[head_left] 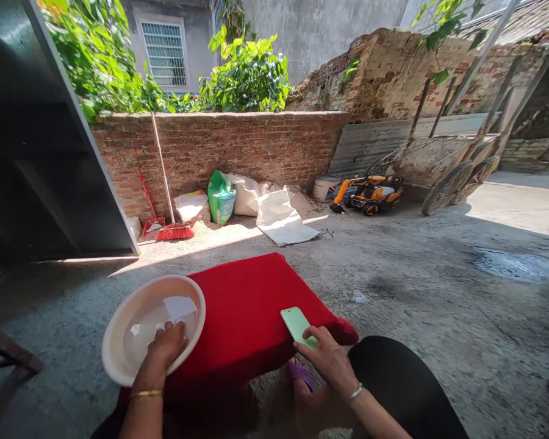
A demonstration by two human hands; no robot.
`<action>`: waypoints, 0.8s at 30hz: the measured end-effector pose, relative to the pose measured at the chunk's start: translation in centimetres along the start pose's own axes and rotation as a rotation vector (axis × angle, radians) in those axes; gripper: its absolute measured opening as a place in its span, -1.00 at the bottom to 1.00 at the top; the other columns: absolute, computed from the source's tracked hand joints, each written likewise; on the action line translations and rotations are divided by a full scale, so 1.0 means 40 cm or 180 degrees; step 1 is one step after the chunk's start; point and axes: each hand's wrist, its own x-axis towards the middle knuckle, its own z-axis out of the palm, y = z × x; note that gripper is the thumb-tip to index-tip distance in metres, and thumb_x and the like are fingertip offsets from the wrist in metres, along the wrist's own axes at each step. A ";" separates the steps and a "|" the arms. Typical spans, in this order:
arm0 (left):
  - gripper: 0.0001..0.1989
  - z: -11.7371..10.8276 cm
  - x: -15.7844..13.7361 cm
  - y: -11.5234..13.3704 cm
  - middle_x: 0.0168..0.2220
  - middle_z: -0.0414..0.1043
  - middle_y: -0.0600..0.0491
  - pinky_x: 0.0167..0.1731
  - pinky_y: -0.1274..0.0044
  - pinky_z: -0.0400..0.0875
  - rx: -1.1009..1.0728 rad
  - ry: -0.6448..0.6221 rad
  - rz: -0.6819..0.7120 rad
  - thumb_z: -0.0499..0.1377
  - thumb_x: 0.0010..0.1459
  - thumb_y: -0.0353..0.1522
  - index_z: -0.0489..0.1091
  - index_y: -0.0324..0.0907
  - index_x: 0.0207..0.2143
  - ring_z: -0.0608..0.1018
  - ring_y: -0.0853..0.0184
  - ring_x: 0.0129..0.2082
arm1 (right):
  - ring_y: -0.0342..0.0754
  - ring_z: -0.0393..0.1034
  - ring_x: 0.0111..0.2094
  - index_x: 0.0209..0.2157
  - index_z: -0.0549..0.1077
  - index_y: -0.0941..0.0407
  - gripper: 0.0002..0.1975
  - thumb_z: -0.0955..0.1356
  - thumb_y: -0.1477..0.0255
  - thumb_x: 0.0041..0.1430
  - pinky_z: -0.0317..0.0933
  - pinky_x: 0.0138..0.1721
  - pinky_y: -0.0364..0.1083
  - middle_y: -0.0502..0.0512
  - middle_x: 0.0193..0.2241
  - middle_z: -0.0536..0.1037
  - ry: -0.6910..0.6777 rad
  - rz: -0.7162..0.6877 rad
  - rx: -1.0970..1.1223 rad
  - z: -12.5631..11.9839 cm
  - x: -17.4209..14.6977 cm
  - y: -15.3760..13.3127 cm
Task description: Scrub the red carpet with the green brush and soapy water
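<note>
Sunlight is falling across a concrete yard (416,274) backed by a brick wall (238,146), where a red broom (174,228) is leaning. Up close, a red cushion (247,311) is lying on the ground. Of the hands, the left hand (167,346) is reaching into a white basin (119,332), fingers curled over pale cloth (179,306); the right hand (327,356) is gripping a green phone (296,324) above the cushion's edge.
</note>
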 end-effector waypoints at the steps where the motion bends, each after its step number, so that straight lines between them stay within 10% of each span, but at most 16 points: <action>1: -0.53 -0.002 -0.002 0.000 0.42 0.50 -0.29 0.28 0.17 0.53 -0.0008 -0.0006 -0.0006 0.00 0.60 -0.31 0.45 -0.09 0.42 0.64 -0.07 0.36 | 0.12 0.69 -0.17 -0.24 0.64 -0.03 -0.93 0.52 0.31 0.25 0.41 -0.11 -0.01 0.06 -0.16 0.66 -0.0108 -0.0182 0.0041 0.024 -0.019 -0.031; 11: -0.48 -0.043 -0.048 0.028 0.50 0.44 -0.31 0.34 0.19 0.52 -0.0075 -0.0149 -0.0119 -0.04 0.63 -0.37 0.41 -0.13 0.50 0.57 -0.10 0.47 | 0.15 0.71 0.12 0.10 0.69 -0.08 -0.57 0.62 0.29 0.19 0.42 0.08 -0.05 0.11 0.16 0.68 -0.1737 -0.1263 -0.0485 0.239 -0.163 -0.350; 24: -0.53 -0.015 -0.022 0.011 0.43 0.50 -0.33 0.28 0.18 0.50 -0.0123 -0.0020 0.0020 0.01 0.60 -0.32 0.44 -0.13 0.42 0.61 -0.10 0.40 | 0.06 0.67 -0.21 -0.28 0.59 -0.05 -0.87 0.55 0.25 0.28 0.38 -0.18 -0.06 0.01 -0.18 0.63 -0.0111 0.0089 -0.0290 -0.016 0.022 0.010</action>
